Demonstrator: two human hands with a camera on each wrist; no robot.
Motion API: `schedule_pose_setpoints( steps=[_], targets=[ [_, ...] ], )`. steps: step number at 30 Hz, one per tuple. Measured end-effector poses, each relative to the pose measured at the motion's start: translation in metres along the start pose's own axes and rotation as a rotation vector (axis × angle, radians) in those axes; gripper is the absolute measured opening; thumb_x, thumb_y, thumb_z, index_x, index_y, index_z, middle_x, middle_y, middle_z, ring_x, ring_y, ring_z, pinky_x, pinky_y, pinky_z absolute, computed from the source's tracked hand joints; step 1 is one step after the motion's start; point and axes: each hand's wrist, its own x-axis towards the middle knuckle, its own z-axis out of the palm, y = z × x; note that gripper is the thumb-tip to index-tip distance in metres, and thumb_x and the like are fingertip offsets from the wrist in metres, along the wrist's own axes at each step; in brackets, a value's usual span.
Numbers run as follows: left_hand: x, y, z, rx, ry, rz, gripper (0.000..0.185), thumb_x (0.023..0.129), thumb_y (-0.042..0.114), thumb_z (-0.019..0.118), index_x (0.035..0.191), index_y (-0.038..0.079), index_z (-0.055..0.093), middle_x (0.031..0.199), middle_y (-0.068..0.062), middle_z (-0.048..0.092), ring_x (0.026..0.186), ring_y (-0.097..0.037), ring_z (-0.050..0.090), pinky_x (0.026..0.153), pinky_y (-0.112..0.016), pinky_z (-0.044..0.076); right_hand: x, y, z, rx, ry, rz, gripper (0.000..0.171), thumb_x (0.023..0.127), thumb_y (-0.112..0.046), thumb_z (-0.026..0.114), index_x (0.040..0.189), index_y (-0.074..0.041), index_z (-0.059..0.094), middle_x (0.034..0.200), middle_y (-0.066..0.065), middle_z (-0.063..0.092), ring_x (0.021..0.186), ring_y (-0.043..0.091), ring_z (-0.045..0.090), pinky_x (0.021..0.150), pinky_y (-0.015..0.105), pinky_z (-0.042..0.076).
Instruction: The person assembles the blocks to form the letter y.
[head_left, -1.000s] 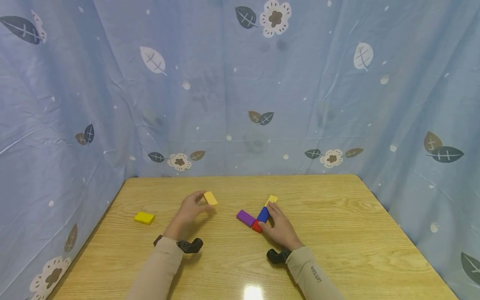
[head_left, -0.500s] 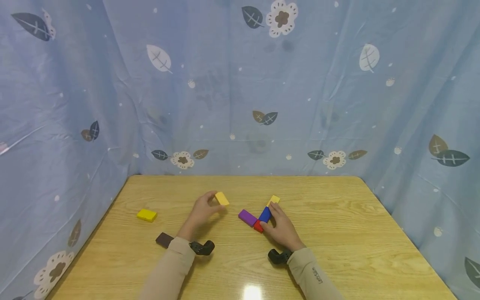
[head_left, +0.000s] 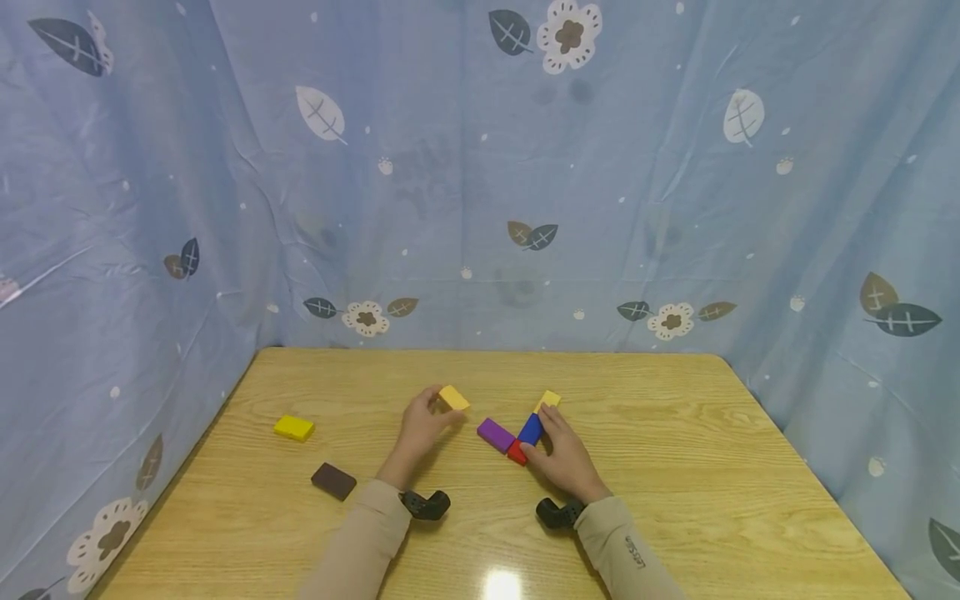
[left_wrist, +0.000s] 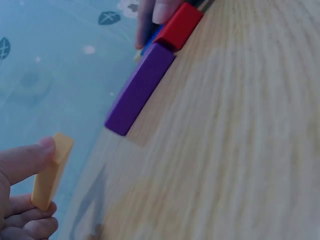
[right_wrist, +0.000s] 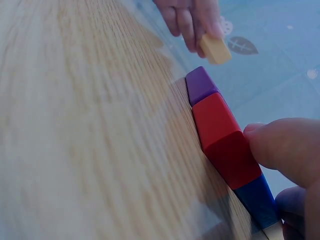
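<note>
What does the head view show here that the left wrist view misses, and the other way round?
Only the head view shows the yellow block and brown block lying apart on the table, plus the right hand whole. Only the left wrist view shows the orange block edge-on against the left hand's fingertips. Both show the purple block and red block.

I see my right hand [head_left: 564, 457] covering part of the red block [head_left: 514, 452] in the head view; the right wrist view cuts the blue block [right_wrist: 257, 200] at its bottom edge, and my left hand [left_wrist: 20, 200] runs off the left wrist frame's corner
</note>
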Motion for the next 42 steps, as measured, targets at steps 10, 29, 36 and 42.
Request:
schedule_pose_setpoints(
  steps=[10, 29, 36, 42],
  targets=[
    [-0.011, -0.001, 0.018, -0.009, 0.035, -0.038, 0.078, 0.079, 0.030, 0.077, 0.141, 0.000, 0.040, 0.143, -0.023, 0.043, 0.134, -0.039, 0.038, 0.110, -0.049, 0.034, 0.001, 0.001, 0.001, -0.002, -0.001, 0.002, 0.075, 0.090, -0.042, 0.060, 0.142, 0.006, 0.036, 0.152, 0.020, 0.031, 0.141, 0.037, 0.026, 0.113, 0.051, 0.029],
    [-0.016, 0.004, 0.039, 0.123, 0.118, 0.033, 0.068, 0.080, 0.022, 0.077, 0.135, -0.004, 0.047, 0.132, -0.024, 0.053, 0.123, -0.039, 0.050, 0.103, -0.047, 0.044, 0.002, 0.001, 0.001, 0.004, 0.009, 0.006, 0.075, 0.089, -0.041, 0.063, 0.141, 0.006, 0.038, 0.151, 0.019, 0.033, 0.141, 0.036, 0.028, 0.113, 0.051, 0.029],
    [-0.019, 0.005, 0.038, 0.118, 0.106, 0.023, 0.068, 0.080, 0.024, 0.076, 0.135, -0.004, 0.046, 0.134, -0.023, 0.052, 0.124, -0.039, 0.049, 0.103, -0.048, 0.043, 0.001, 0.001, 0.001, -0.001, 0.003, 0.007, 0.074, 0.089, -0.040, 0.063, 0.141, 0.006, 0.038, 0.151, 0.019, 0.034, 0.141, 0.036, 0.027, 0.112, 0.052, 0.030],
    [-0.018, 0.005, 0.039, 0.168, 0.104, 0.030, 0.069, 0.080, 0.025, 0.075, 0.136, -0.004, 0.045, 0.135, -0.024, 0.050, 0.125, -0.041, 0.047, 0.105, -0.049, 0.041, 0.002, 0.000, -0.001, 0.004, -0.001, 0.006, 0.075, 0.089, -0.040, 0.063, 0.141, 0.006, 0.038, 0.151, 0.019, 0.033, 0.141, 0.036, 0.027, 0.113, 0.052, 0.029]
  ],
)
